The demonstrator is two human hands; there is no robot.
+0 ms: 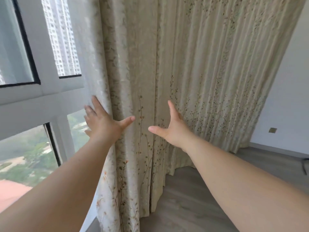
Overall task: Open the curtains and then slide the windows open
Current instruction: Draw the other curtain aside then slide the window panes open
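A cream curtain (192, 64) with a faint floral print hangs in folds across the middle and right of the view. Its left edge is drawn back, uncovering a white-framed window (50, 96) on the left. My left hand (103, 123) lies flat against the curtain's left edge, fingers spread, some of them tucked behind the fabric. My right hand (170, 129) is spread open a little to the right, in front of the curtain folds, holding nothing. The window panes look shut.
Grey wood-look floor (200, 198) runs below the curtain hem. A white wall (287, 97) with a small brass plate (272, 130) stands at the right. A dark leg of some furniture (305, 166) shows at the right edge. Tall buildings and greenery lie outside.
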